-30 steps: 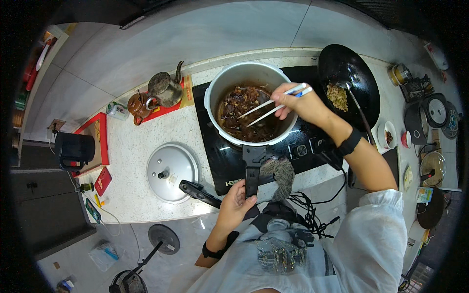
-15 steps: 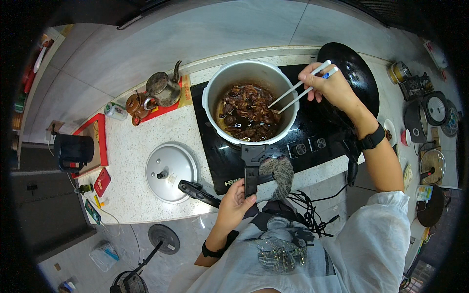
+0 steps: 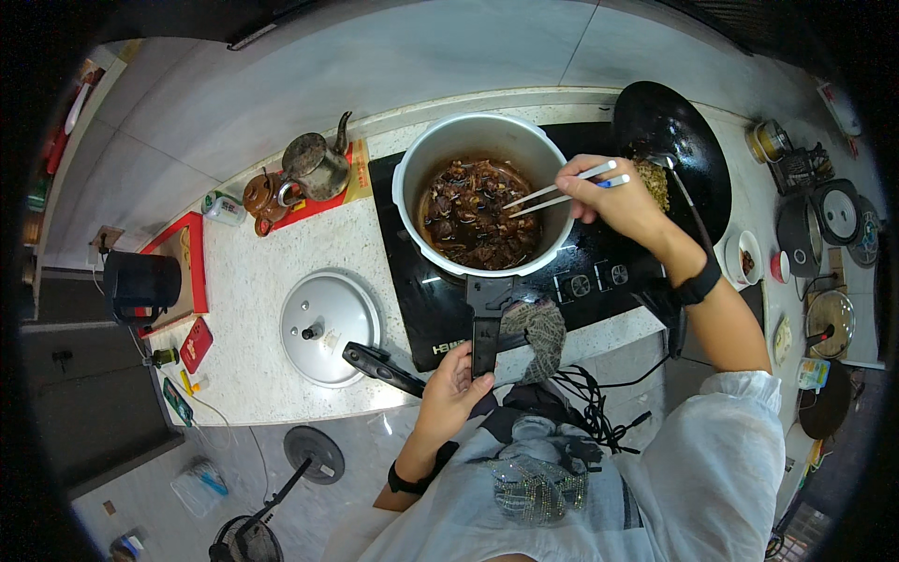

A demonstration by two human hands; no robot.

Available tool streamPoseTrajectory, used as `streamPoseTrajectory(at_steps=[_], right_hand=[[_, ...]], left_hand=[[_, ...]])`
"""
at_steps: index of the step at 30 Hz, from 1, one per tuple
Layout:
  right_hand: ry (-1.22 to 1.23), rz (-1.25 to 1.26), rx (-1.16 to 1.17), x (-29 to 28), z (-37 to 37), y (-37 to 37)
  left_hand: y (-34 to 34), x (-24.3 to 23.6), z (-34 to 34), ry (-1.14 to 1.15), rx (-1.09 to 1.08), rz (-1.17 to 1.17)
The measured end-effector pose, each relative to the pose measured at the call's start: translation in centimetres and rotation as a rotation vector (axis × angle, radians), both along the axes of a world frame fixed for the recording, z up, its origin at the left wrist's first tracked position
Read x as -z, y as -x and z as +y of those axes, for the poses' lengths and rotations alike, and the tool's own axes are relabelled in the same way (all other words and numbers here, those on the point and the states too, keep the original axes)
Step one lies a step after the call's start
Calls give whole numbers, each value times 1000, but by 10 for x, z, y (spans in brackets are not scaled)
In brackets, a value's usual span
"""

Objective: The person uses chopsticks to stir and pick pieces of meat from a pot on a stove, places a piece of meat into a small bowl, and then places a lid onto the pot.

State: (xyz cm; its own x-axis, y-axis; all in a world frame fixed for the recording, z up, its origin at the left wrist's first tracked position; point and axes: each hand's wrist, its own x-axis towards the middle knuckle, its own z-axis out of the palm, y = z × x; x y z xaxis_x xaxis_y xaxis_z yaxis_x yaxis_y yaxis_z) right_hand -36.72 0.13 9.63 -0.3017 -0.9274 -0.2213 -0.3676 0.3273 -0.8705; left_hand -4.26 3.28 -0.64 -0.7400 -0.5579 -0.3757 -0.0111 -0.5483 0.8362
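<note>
A deep silver pressure cooker pot [image 3: 408, 211] stands on the black cooktop [image 3: 412, 292], with dark brown chunks of braised meat [image 3: 479, 220] and dark sauce in it. My left hand [image 3: 453, 386] is closed around the pot's black handle [image 3: 485, 342], near its end. In my right hand [image 3: 613, 201], above the pot's right rim, is a pair of white chopsticks [image 3: 552, 192] with blue marks. Their tips reach down into the meat, slightly apart. A grey patterned cloth [image 3: 536, 337] lies against the right side of the handle.
The silver pot lid [image 3: 323, 330] with a long black handle lies left of the cooktop. A black wok [image 3: 688, 140] holding chopped food and a ladle [image 3: 688, 187] stands at the right. Behind are a metal kettle [image 3: 316, 169] and a brown teapot [image 3: 265, 195]. A white bowl [image 3: 744, 258] sits further right.
My right hand has moved left and slightly down, shifting the chopstick tips to the left in the meat. More of the wok's food and ladle now shows. My left hand keeps the handle.
</note>
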Motion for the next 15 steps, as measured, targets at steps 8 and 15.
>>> streamPoseTrajectory(at_steps=[8, 15], right_hand=[[69, 5, 64, -31, 2, 14], [151, 10, 134, -10, -9, 4]], left_hand=[[0, 1, -2, 0, 22, -6], [1, 0, -2, 9, 16, 2]])
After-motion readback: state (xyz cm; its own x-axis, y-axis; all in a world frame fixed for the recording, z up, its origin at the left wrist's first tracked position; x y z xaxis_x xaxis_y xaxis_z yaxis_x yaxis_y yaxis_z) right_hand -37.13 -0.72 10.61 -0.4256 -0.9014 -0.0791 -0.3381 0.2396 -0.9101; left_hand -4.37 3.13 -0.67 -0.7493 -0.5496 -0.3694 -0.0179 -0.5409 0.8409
